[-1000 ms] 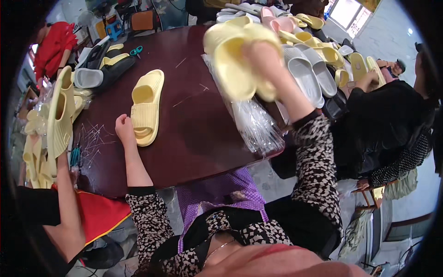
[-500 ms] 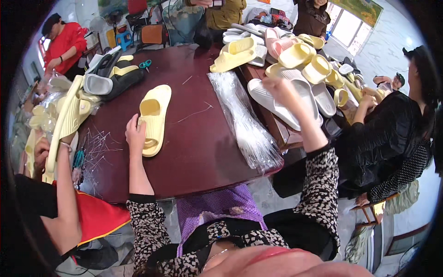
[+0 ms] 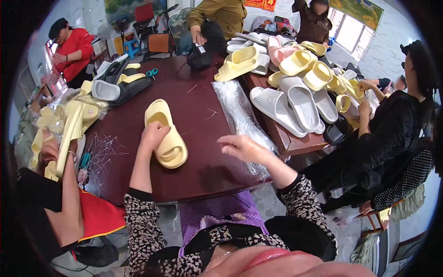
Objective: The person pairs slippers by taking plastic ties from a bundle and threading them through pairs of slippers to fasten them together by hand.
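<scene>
Our left hand on a yellow slide sandal, our right hand free over the worktop.

We see our left hand (image 3: pixel 154 134) resting on the pale yellow slide sandal (image 3: pixel 167 135), fingers curled over its strap, at the middle of the dark red worktop (image 3: pixel 194 104). Our right hand (image 3: pixel 241 147) hovers with fingers spread, holding nothing, just beside the stack of clear plastic bags (image 3: pixel 240 117).

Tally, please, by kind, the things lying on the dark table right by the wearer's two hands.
Yellow slipper, held by the left hand: 1
Stack of clear plastic bags, beside the open right hand: 1
Total: 2
</scene>
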A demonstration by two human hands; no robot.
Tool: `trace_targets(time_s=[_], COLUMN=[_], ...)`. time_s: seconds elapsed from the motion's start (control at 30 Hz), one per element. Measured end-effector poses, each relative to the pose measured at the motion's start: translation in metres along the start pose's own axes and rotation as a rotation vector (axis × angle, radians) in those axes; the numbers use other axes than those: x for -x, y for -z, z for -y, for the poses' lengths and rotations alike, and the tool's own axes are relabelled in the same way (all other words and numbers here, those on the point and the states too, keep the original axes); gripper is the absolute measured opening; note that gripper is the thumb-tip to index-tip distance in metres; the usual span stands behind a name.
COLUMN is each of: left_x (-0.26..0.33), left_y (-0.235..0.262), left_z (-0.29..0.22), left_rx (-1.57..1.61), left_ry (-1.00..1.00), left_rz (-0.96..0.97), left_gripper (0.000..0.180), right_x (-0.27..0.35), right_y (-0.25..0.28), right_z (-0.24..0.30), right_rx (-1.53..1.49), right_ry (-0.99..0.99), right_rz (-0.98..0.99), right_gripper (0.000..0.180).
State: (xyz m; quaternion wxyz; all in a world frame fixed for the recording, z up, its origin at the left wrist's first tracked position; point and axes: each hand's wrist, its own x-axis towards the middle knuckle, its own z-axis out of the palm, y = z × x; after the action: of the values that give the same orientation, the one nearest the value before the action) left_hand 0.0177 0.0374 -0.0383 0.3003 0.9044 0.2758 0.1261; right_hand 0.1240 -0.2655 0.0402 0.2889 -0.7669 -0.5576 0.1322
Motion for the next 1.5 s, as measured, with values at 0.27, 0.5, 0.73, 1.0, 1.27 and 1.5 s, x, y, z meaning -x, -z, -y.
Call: trace_targets(time_s=[0.27,0.5,0.73,1.0,1.27,1.5], left_x=[0.033,0.053,0.04,0.048,0.047,0.043], left_y=[-0.016,-0.043,-0.038,-0.003,-0.028,-0.017], left_z=[-0.072,-0.071,-0.007,-0.023,0.024,0.016], left_rx=[0.329,0.487,0.831,1.644,1.471,1.316], left_ry=[0.05,-0.24,0.091,0.425,0.329,0.318], left_rz=[-0.104,-0.126,-0.502,-0.111,-0.152,-0.351], left_gripper=[0.035,0.029,0.036,0.045,0.04,0.035], right_x=[0.003,0.018,0.038,0.05,0.058,0.057], right_y=[-0.071,-0.076,-0.053,-0.064,-0.06,-0.049], right_z=[-0.009,-0.017,-0.022,-0.031,-0.029,-0.028], right_rx=[-0.455,-0.837,-1.112,-0.918,-1.046,-0.889], right_ry=[-0.112,-0.405,-0.399,-0.173,-0.326,-0.459], right_rz=[-0.176,-0.315,-0.38,-0.26,-0.065,-0.2], right_gripper=[0.05,0.044,0.038,0.039,0.042,0.036])
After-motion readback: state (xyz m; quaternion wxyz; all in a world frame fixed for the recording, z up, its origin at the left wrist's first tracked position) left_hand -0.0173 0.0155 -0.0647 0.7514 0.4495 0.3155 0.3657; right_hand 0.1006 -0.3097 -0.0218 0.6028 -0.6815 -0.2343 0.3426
